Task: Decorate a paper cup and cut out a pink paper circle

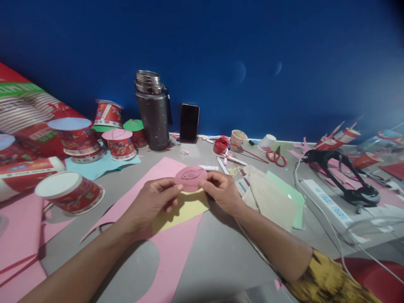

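A small pink paper oval (191, 178) with drawn lines is held up between both hands over the grey table (221, 252). My left hand (151, 200) pinches its left edge with thumb and fingers. On the other edge, my right hand (222, 191) pinches it the same way. Under the hands lie a yellow paper sheet (183, 210) and a large pink sheet (170, 248) with round holes cut out of it.
Red paper cups (71, 192) with paper lids crowd the left. A steel flask (153, 111) and a phone (189, 123) stand by the blue wall. Markers, a red paint pot (220, 146), scissors (276, 156), a power strip (326, 204) and cables lie to the right.
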Tool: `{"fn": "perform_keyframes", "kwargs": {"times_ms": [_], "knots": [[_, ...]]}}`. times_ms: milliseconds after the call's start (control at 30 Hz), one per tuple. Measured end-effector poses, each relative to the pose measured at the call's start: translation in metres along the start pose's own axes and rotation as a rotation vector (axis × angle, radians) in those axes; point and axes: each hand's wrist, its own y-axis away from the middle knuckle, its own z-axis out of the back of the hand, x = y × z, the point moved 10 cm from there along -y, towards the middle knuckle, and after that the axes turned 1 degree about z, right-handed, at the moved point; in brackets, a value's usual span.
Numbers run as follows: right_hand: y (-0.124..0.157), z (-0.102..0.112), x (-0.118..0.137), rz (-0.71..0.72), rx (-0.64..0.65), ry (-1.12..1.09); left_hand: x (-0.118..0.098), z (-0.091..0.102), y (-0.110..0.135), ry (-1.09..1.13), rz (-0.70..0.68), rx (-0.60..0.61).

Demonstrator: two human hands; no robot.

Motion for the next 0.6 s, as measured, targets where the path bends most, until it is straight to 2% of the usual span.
{"fn": "perform_keyframes", "kwargs": {"times_ms": [167,467,600], "knots": [[0.000,-0.004,-0.002,-0.041,0.061,-0.022,-0.005,0.007,-0.001,-0.057,-0.070,-0.048],[0.004,-0.014,-0.002,-0.129,0.152,-0.017,0.012,-0.003,-0.003,0.202,0.078,0.048],[0.005,-0.018,-0.005,-0.161,0.171,-0.081,0.016,-0.007,-0.003,0.200,0.118,0.076]]}}
